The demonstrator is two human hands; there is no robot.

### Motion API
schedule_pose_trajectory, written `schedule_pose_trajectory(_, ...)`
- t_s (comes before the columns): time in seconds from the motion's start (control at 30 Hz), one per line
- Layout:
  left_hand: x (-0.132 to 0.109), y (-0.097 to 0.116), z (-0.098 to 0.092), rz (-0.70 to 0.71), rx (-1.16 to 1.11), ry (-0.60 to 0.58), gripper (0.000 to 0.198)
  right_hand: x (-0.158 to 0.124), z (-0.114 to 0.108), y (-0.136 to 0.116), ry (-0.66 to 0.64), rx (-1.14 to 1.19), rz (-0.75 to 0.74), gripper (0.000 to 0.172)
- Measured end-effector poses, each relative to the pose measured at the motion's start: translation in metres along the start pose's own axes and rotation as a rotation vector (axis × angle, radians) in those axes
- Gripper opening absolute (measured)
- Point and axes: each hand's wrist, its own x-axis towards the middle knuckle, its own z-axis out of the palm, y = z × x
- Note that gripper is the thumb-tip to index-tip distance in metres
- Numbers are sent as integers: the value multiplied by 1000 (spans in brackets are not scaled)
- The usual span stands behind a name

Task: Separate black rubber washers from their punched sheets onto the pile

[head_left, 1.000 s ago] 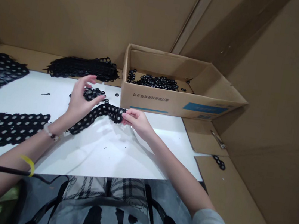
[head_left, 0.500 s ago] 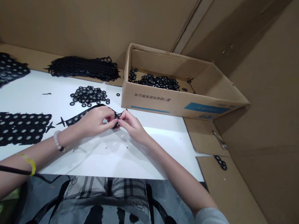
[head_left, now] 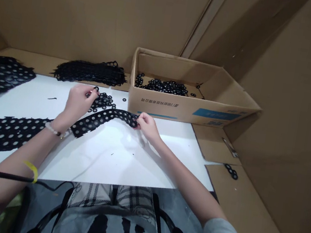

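Black perforated strip — pinched in right hand, left hand curled beside loose rings.

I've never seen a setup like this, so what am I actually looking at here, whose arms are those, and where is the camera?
There's no machine here. These are a person's own two bare hands, filmed by one camera worn on the head, looking forward and down. The right hand pinches the end of a black perforated strip lying across a white table. The left hand is at a pile of loose black rings, though I can't tell whether it holds one. More perforated black sheet lies on the left, and a cardboard box with more rings stands behind.
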Motion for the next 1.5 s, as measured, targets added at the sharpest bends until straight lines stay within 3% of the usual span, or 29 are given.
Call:
schedule_pose_trajectory(0.1, 1, -22, 8, 46, 293, -48, 35, -5, 4, -8, -83, 161, 143, 11)
schedule_pose_trajectory(0.23, -8, -17, 16, 16, 416, -103, 39, -9, 9, -10, -124, 177, 247, 15)
schedule_pose_trajectory(0.33, -11, -1, 15, 93, 283, -145, 45, -9, 8, -10, -166, 142, 178, 27)
schedule_pose_trajectory(0.47, -11, 14, 18, 160, -50, -416, 55, -14, 1, -20, -343, 239, 91, 59)
schedule_pose_trajectory(0.57, -12, 16, 22, 60, -214, -620, 62, -19, -4, -29, -444, 335, 40, 61)
schedule_pose_trajectory(0.73, -12, 7, 18, -123, -287, -848, 57, -19, -7, -32, -386, 438, -25, 57)
schedule_pose_trajectory(0.87, -9, -1, 13, -121, -399, -875, 45, -19, -7, -33, -382, 449, -46, 56)
schedule_pose_trajectory(1.03, 1, 5, -1, -88, -612, -862, 34, -20, -7, -35, -313, 424, -131, 58)
schedule_pose_trajectory(1.13, 4, 3, -17, -130, -702, -864, 36, -22, -9, -35, -300, 391, -128, 61)
schedule_pose_trajectory(1.23, 3, -5, -34, -169, -760, -968, 50, -27, -10, -38, -354, 387, -67, 63)
schedule_pose_trajectory(1.4, 7, -12, -39, -169, -564, -1044, 45, -26, -9, -44, -422, 388, 46, 60)
schedule_pose_trajectory(1.5, 13, -15, -27, -115, -318, -926, 37, -17, -5, -36, -345, 302, 139, 52)
